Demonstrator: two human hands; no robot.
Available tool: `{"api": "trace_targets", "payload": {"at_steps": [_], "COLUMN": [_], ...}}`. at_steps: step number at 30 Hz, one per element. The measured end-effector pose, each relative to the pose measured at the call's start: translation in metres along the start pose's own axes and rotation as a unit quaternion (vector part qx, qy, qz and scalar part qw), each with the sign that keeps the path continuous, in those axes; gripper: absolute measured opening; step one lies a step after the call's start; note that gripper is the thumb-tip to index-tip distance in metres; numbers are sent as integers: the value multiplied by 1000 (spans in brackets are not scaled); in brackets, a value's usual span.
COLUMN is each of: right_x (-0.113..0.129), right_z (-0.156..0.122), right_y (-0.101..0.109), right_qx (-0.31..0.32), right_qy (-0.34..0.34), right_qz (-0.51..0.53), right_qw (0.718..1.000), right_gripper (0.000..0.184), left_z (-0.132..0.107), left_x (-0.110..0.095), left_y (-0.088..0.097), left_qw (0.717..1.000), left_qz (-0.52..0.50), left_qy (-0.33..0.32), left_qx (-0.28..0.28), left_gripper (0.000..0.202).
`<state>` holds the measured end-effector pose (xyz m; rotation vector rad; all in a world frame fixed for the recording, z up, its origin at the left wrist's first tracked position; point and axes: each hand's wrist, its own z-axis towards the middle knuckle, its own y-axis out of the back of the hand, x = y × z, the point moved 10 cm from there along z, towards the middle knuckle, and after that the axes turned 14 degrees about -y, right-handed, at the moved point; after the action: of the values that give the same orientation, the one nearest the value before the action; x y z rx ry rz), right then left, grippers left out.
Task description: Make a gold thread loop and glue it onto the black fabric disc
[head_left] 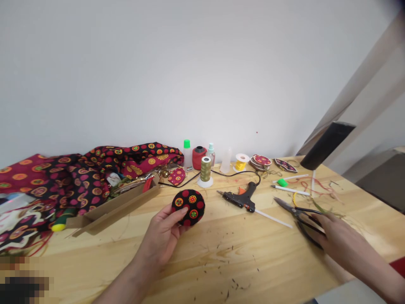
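My left hand (164,234) holds up a round fabric-covered disc (189,206), black with red and orange dots, pinched between thumb and fingers above the wooden table (202,261). My right hand (340,236) lies at the right on the handles of black scissors (300,217), whose blades point left; its fingers are blurred. A black glue gun (242,197) with an orange trigger lies between the two hands, a white glue stick trailing from its back.
Patterned red and black fabric (79,173) and a flat cardboard box (117,207) fill the left. Thread spools (205,171), small bottles (187,154), yellow wire (242,161) and finished fabric pieces (261,161) line the wall. Thread scraps litter the table.
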<state>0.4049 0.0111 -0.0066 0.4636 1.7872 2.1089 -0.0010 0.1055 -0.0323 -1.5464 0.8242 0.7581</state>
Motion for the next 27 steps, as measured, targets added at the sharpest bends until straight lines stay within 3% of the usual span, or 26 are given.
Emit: {"api": "trace_targets", "payload": {"at_steps": [3, 6, 9, 12, 13, 15, 17, 19, 23, 27], "right_x": [-11, 16, 83, 170, 196, 236, 259, 268, 267, 263], "right_z": [1, -3, -11, -25, -31, -41, -46, -46, -43, -40], "right_y": [28, 60, 81, 88, 90, 88, 81, 68, 37, 26], "right_qx": [-31, -30, 44, 184, 224, 271, 280, 271, 265, 234], "right_qy": [-47, -24, 52, 140, 166, 206, 224, 218, 195, 191], "right_qz": [46, 174, 329, 461, 484, 479, 463, 449, 433, 395], "right_qw": [997, 984, 942, 856, 830, 809, 811, 823, 839, 868], "right_gripper": [35, 29, 32, 34, 40, 42, 35, 32, 31, 35], "left_z": [-2, -4, -4, -3, -3, -1, 0, 2, 5, 6], "left_x": [1, 2, 4, 5, 5, 3, 1, 0, 0, 1], "left_y": [-1, -3, -4, -5, -4, -3, -3, -3, 3, 6], "left_qw": [1000, 1000, 1000, 999, 999, 999, 999, 999, 999, 999], "left_qz": [-4, -10, -13, -16, -17, -21, -25, -28, -31, -37], "left_qy": [10, 18, 25, 34, 34, 28, 22, 17, 9, 14], "left_qx": [-9, -6, 8, 26, 28, 29, 32, 32, 7, -13], "left_gripper": [19, 17, 18, 20, 20, 20, 19, 18, 16, 15]}}
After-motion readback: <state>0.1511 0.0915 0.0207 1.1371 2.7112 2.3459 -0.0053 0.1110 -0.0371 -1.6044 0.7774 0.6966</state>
